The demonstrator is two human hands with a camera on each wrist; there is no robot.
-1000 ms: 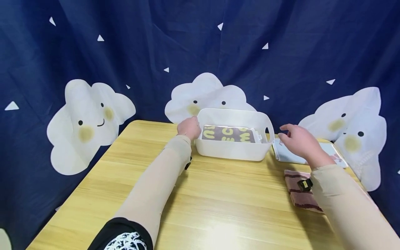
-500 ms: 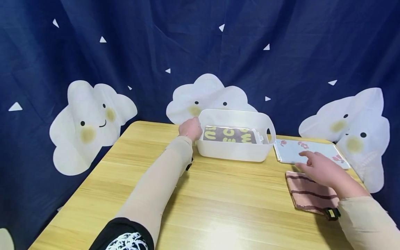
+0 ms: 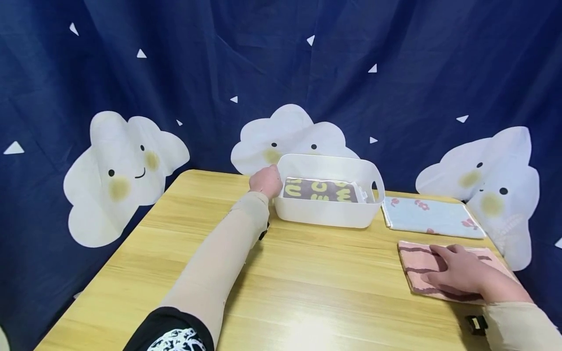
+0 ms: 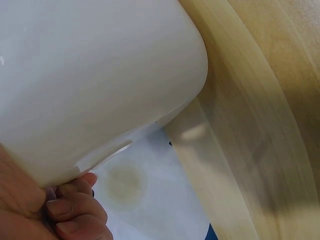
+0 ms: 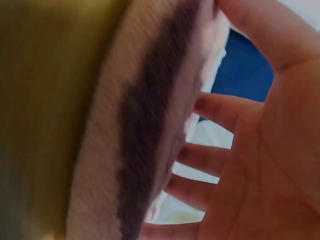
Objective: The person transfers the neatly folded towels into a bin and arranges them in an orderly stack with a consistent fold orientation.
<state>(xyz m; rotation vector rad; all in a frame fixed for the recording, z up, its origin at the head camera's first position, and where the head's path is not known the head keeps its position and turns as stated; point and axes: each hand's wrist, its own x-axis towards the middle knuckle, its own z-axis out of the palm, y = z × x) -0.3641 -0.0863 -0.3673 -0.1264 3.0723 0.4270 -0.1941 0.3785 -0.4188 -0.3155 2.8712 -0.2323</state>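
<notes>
My left hand [image 3: 266,181] grips the left end of a white plastic basket [image 3: 325,214]. In the left wrist view its curled fingers [image 4: 82,215] hook at the rim by the handle slot. A folded cloth [image 3: 322,190], brown-grey with yellow letters, lies inside the basket. On the right, my right hand [image 3: 461,273] rests over a folded pink towel [image 3: 414,265] with dark stripes. Seen from the right wrist, its spread fingers [image 5: 200,192] reach to the upper face of the towel [image 5: 145,110], palm clear of the cloth, nothing gripped.
A folded light-blue cloth [image 3: 439,217] with pink flowers lies behind the pink towel, right of the basket. Everything sits on a wooden table [image 3: 316,287] with rounded corners. Behind it hangs a dark-blue curtain [image 3: 197,63] with white clouds.
My right hand has moved from beside the basket, past the blue cloth, down to the pink towel. The left hand and the basket have stayed in place.
</notes>
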